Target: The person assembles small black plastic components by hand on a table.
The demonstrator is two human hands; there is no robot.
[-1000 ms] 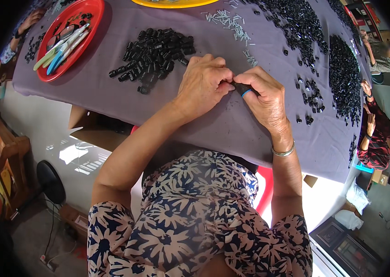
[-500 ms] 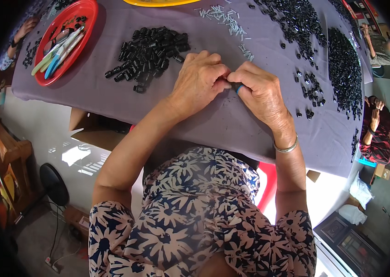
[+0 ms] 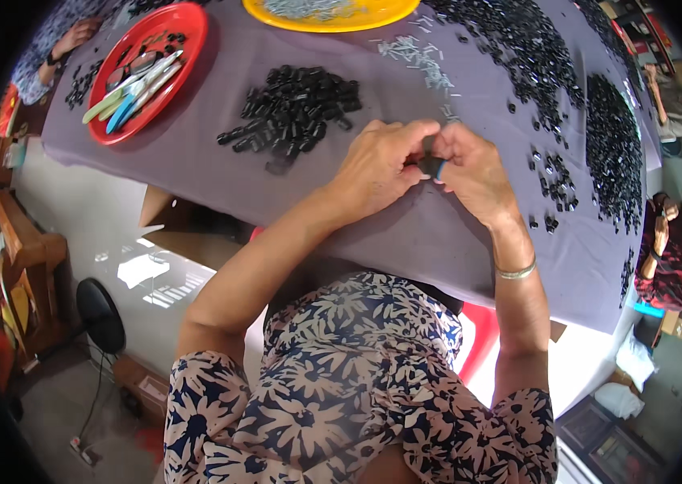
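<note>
My left hand (image 3: 380, 168) and my right hand (image 3: 476, 176) meet above the front part of the cloth-covered table. Their fingertips are closed on a small dark piece (image 3: 432, 166), partly hidden by the fingers and slightly blurred. A bit of blue shows at my right fingers, and a bangle (image 3: 516, 272) circles that wrist. Beyond my left hand lies a pile of short black plastic parts (image 3: 301, 109). Small clear slim pieces (image 3: 420, 58) are scattered past my fingertips.
A red tray (image 3: 99, 121) with knives stands at the far left, near another person's hand (image 3: 77, 36). At the back is a yellow tray (image 3: 333, 24) of slim pieces. Many black parts (image 3: 611, 153) cover the table's right side. Other people sit farther right.
The whole view has shifted, so the table sits lower and farther right. My hands stay together, but their fingers have turned and more of the dark piece shows between them.
</note>
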